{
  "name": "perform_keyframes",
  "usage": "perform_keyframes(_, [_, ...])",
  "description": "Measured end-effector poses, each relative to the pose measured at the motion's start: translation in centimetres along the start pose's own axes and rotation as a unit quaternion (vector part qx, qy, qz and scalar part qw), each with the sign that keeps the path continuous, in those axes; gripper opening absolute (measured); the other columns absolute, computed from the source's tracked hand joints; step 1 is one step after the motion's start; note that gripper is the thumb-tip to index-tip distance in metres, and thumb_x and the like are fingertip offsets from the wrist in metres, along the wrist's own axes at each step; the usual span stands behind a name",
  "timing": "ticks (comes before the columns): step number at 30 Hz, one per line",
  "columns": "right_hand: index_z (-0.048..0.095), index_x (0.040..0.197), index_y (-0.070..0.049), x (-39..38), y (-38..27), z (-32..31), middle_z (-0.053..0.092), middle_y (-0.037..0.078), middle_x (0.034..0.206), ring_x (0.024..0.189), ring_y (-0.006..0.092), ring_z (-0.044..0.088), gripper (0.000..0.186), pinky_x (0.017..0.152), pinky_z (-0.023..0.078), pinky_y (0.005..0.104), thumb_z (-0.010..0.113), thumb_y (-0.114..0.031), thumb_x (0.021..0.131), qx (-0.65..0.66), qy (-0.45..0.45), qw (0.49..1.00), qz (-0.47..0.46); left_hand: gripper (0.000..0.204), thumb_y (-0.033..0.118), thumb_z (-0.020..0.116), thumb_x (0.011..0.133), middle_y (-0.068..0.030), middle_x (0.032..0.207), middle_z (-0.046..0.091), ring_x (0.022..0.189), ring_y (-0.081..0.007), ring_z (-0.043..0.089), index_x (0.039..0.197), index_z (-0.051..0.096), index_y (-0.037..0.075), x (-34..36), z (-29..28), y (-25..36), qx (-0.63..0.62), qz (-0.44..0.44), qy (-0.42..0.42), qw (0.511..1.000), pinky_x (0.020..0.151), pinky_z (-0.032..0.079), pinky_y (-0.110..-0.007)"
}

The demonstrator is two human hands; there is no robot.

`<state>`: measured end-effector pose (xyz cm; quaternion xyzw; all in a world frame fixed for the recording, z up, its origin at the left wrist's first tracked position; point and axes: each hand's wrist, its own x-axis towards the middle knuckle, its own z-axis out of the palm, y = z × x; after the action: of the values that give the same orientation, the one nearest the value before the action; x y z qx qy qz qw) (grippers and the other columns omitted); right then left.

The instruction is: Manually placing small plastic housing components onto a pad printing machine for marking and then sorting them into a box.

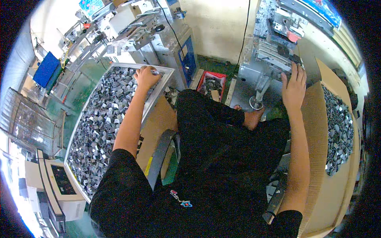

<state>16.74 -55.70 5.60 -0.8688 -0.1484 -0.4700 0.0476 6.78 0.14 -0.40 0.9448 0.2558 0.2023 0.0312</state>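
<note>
At the upper right corner of a metal-rimmed tray [169, 75] heaped with small grey metal pieces [99, 123], my left hand [145, 78] has its fingers curled down among the pieces; what they grip is hidden. My right hand [294, 85] is raised to the machine fixture [274, 56] on the right, its fingers apart and slightly bent at the fixture’s front edge. A metal chute [262, 87] drops from under the fixture to the left of that hand.
A cardboard box [313, 178] of dark pieces [338, 127] stands at my right. A red bin [222, 79] sits on the floor ahead, between two machine bodies. Below the chute is my bare foot [252, 119]. Another machine [174, 47] stands behind the tray; a boxy appliance [69, 198] is at lower left.
</note>
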Motion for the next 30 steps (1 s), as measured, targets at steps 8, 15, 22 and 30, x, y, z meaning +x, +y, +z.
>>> perform_keyframes(8, [0.052, 0.134, -0.004, 2.5, 2.6, -2.6, 0.050, 0.018, 0.139, 0.130, 0.0386, 0.044, 0.047, 0.107, 0.040, 0.0455, 0.052, -0.037, 0.100, 0.077, -0.159, 0.984, -0.012, 0.042, 0.047, 0.073, 0.075, -0.0109, 0.128, 0.061, 0.124, -0.0361, 0.049, 0.108, 0.072, 0.020, 0.1, -1.2, 2.4, -0.055, -0.002, 0.104, 0.993, 0.104, 0.033, -0.053])
perform_keyframes(15, [0.058, 0.129, 0.001, 2.3, 29.2, -3.4, 0.063, 0.022, 0.127, 0.117, 0.0353, 0.061, 0.043, 0.098, 0.046, 0.0384, 0.049, -0.030, 0.102, 0.053, -0.165, 0.980, 0.097, 0.021, 0.023, 0.069, 0.083, -0.0158, 0.093, 0.072, 0.090, -0.0357, 0.068, 0.094, 0.073, 0.006, -2.6, -0.7, 14.0, -0.322, 0.268, 0.104, 0.902, 0.085, 0.051, -0.044])
perform_keyframes(22, [0.065, 0.109, -0.004, -5.1, 42.0, -2.6, 0.068, 0.021, 0.111, 0.099, 0.0414, 0.066, 0.033, 0.087, 0.053, 0.0482, 0.062, -0.030, 0.089, -0.251, -0.288, 0.916, 0.125, 0.051, 0.051, 0.059, 0.087, -0.0161, 0.144, 0.050, 0.136, -0.0371, 0.041, 0.124, 0.066, 0.017, -10.9, 13.6, 13.8, -0.115, 0.191, -0.062, 0.973, 0.112, 0.026, -0.057])
perform_keyframes(30, [0.066, 0.110, -0.005, -5.0, 35.7, -2.5, 0.068, 0.023, 0.107, 0.101, 0.0426, 0.065, 0.030, 0.088, 0.051, 0.0506, 0.058, -0.027, 0.090, -0.183, -0.233, 0.930, 0.219, 0.046, 0.052, 0.059, 0.085, -0.0131, 0.142, 0.052, 0.139, -0.0356, 0.037, 0.117, 0.072, 0.022, -10.0, 14.9, 13.1, -0.036, 0.204, -0.155, 0.966, 0.114, 0.022, -0.058])
